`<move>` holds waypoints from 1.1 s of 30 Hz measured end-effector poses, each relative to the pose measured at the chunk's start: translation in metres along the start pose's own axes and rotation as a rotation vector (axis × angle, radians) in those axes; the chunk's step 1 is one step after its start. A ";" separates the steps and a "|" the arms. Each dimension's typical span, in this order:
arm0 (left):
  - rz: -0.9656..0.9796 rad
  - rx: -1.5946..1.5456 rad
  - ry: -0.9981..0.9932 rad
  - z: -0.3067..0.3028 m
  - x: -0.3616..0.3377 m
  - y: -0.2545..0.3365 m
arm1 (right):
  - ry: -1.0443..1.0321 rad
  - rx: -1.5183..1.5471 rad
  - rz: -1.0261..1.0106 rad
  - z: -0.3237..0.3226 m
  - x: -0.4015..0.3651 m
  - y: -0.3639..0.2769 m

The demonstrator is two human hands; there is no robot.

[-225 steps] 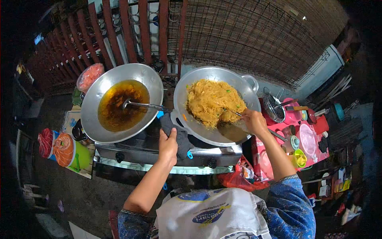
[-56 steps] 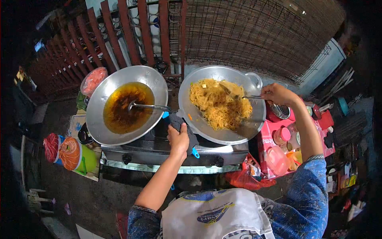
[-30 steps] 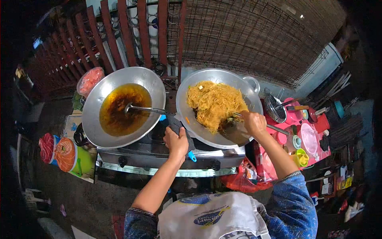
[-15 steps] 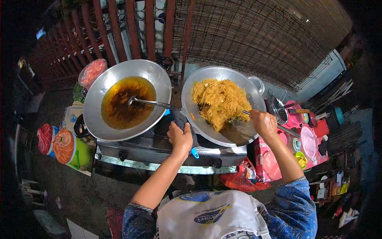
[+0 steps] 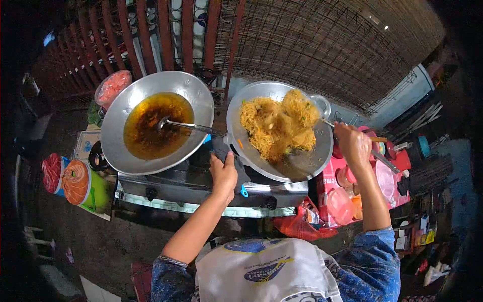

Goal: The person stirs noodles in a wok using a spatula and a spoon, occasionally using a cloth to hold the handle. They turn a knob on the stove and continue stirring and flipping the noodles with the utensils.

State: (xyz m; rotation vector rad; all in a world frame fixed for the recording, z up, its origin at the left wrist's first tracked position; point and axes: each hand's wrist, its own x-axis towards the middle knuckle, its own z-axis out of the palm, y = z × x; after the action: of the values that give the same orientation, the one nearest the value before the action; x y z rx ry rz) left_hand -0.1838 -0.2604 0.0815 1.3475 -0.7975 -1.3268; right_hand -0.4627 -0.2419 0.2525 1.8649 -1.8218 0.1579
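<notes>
My left hand [image 5: 223, 175] is closed on a dark folded cloth [image 5: 220, 147] at the near-left edge of the right wok [image 5: 297, 172]. Fried thin noodles [image 5: 271, 123] with bits of green and orange fill that wok. In my right hand [image 5: 353, 147] is a metal cooking utensil [image 5: 327, 122], gripped by its shaft at the wok's right side; its head is hidden by a raised clump of noodles. The left wok [image 5: 114, 143] holds dark golden oil, and a metal ladle [image 5: 188, 125] rests in it, handle pointing toward the cloth.
Both woks stand on a stove [image 5: 198, 180] with knobs in front. Left are a green bucket [image 5: 98, 189] and a tub of pink pieces [image 5: 113, 86]. Pink containers [image 5: 340, 205] and a red bag [image 5: 302, 226] are at right. A slatted fence [image 5: 166, 40] rises behind.
My right hand has moved right and slightly up with the utensil, and a clump of noodles has lifted toward the wok's far right. My left hand keeps its grip on the cloth.
</notes>
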 end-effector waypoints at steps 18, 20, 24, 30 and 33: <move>-0.006 0.068 0.032 0.004 0.005 0.000 | -0.171 -0.294 -0.256 -0.009 0.045 0.024; 0.006 0.050 0.072 0.005 0.007 -0.007 | -0.241 -0.316 -0.227 0.003 0.058 0.038; 0.033 0.113 0.077 0.003 0.000 -0.002 | -0.398 -0.424 -0.325 0.034 0.077 0.061; 0.052 0.250 0.152 0.011 -0.006 -0.001 | -0.583 0.120 -0.107 0.135 0.064 0.020; 0.041 0.282 0.172 0.012 -0.010 0.006 | -0.459 0.541 -0.164 0.166 0.053 0.003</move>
State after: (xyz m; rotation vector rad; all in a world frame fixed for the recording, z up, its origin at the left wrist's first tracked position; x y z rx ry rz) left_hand -0.1959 -0.2548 0.0918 1.6337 -0.9124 -1.0779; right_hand -0.5057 -0.3624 0.1339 2.5923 -2.0502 0.1892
